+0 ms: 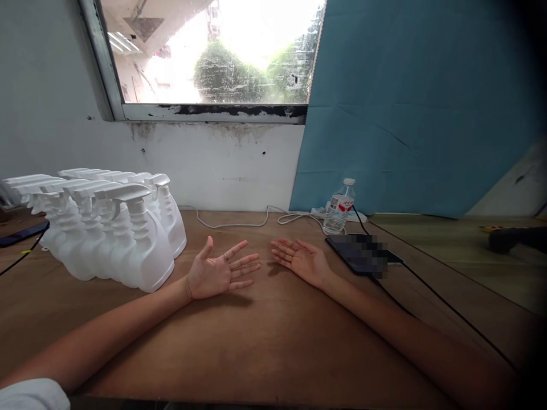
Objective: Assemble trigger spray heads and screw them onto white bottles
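Palm up and fingers spread, my left hand (220, 270) is just above the brown table (273, 341), with a ring on one finger. It holds nothing and is nearest to several white spray bottles (149, 250) grouped in rows on the left. My right hand (303, 262) has its palm turned up too, fingers slightly curled and apart, and nothing in it. Close to its right lies a dark phone (348, 254), partly blurred out. A clear plastic bottle (339, 208) with a red and white label stands upright behind the phone.
White cable (231, 225) runs along the wall at the table's back edge. Black cables cross the right side. Another dark device (23, 233) lies at the far left. Behind the table are a window (256, 68) and a blue sheet (410, 114). A person's dark-clad leg shows at far right.
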The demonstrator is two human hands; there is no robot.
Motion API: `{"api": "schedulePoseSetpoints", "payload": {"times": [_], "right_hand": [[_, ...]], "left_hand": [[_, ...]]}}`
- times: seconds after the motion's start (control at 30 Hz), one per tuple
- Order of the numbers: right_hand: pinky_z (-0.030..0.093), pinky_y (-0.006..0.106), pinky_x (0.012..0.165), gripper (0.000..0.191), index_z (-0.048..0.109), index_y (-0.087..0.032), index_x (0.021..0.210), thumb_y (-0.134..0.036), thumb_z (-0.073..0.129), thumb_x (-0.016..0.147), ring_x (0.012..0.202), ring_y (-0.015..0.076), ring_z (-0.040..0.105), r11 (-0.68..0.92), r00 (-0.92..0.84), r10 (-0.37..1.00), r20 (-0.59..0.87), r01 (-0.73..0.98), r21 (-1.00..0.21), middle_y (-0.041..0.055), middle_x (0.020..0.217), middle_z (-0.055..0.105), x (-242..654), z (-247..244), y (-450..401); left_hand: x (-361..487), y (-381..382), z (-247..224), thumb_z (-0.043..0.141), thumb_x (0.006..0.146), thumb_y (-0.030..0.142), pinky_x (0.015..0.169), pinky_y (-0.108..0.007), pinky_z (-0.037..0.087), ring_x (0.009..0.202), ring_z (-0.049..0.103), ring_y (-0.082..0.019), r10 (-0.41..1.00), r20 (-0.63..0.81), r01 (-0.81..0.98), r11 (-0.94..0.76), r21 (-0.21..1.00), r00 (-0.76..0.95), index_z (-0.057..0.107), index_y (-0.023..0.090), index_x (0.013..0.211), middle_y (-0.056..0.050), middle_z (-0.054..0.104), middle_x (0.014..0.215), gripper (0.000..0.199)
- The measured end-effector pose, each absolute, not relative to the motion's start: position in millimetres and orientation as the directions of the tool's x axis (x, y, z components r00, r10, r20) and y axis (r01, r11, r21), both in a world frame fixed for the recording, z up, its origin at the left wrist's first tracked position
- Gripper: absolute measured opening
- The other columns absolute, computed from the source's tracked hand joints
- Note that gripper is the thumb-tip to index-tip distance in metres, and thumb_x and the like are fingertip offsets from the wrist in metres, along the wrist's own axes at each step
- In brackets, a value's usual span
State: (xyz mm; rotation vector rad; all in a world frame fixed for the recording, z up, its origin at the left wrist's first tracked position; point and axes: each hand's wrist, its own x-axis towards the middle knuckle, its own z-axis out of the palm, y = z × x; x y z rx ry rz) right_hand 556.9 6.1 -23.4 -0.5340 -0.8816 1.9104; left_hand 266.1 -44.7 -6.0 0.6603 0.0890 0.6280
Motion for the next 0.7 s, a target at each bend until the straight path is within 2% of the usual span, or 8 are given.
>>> {"api": "schedulePoseSetpoints", "payload": {"times": [0.2,0.7], "right_hand": [[0.047,0.039,0.09,0.034,0.067,-0.014,0.101,-0.029,0.038,0.091,0.097,0.0225,0.065,-0.31,-0.454,0.891,-0.017,-0.582,-0.752,0.0105,0.12,0.065,558.5,-27.3,8.2],[0.045,0.041,0.094,0.031,0.066,-0.016,0.1,-0.029,0.04,0.089,0.096,0.023,0.065,-0.287,-0.438,0.899,-0.015,-0.562,-0.775,0.0116,0.118,0.066,556.5,-23.0,4.9]], "left_hand": [[266.4,-42.7,-8.5,0.028,0.079,0.078,0.113,-0.048,0.012,0.142,0.021,-0.031,0.59,0.112,-0.531,0.608,0.591,0.8,0.022,0.025,0.148,-0.014,0.03,0.151,0.087],[266.5,-43.1,-7.9,0.028,0.085,0.072,0.114,-0.042,0.008,0.142,0.022,-0.03,0.577,0.144,-0.542,0.611,0.577,0.804,0.016,0.02,0.15,-0.017,0.029,0.151,0.084]]}}
